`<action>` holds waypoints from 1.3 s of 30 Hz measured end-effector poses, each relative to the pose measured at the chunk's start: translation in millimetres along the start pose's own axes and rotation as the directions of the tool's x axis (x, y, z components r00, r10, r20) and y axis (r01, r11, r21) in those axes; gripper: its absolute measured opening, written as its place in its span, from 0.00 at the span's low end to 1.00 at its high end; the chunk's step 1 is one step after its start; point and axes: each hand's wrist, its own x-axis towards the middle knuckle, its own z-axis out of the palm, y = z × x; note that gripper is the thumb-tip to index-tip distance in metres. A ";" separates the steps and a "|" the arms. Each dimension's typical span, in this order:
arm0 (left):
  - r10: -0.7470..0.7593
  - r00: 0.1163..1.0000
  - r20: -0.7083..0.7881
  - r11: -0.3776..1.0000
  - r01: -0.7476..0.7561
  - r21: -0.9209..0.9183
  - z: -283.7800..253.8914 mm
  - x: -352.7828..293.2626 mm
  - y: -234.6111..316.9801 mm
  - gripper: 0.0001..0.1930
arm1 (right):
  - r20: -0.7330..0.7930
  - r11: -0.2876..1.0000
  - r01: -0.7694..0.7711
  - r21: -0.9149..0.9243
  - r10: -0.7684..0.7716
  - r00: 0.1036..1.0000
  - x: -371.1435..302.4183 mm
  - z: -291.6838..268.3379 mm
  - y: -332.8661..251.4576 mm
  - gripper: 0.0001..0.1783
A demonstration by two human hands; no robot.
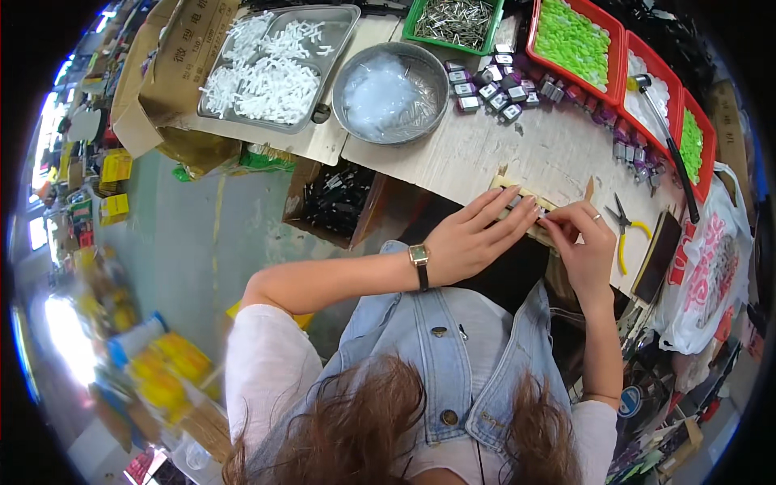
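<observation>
My left hand [473,242] lies with its fingers stretched out flat over a pale yellow block [503,183] at the table's front edge. Under and beside its fingertips sits a small dark and silver part, mostly covered. My right hand [586,236] meets it at the block's right side, thumb and index finger pinched together; what they hold is too small and hidden to name. Right of that hand lie yellow-handled pliers [623,234], jaws pointing away from me. Beyond the block, a loose cluster of small silver parts with purple ends [495,87] rests on the table.
At the back stand a metal tray of white plastic pieces [267,105], a round metal bowl [436,103], a green bin of metal pins [454,23] and red bins [618,69]. A black-handled hammer [675,149] leans across them. A white plastic bag [703,275] hangs right.
</observation>
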 end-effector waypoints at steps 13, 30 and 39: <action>0.010 1.000 0.025 1.000 -0.010 0.014 0.3 0.4 -1.6 0.31 | 0.093 0.994 0.047 -0.096 -0.038 0.995 3.9 1.0 -10.7 0.08; -0.540 0.717 -0.441 0.817 0.573 -0.066 -102.2 23.0 -213.1 0.09 | -0.050 0.991 -0.126 -0.046 0.123 0.991 -6.7 9.1 -5.1 0.07; -0.534 0.743 0.403 0.804 0.594 -0.030 -118.6 9.2 -336.3 0.08 | -0.822 0.911 -0.296 -0.287 -0.075 0.564 -29.3 -227.3 99.2 0.08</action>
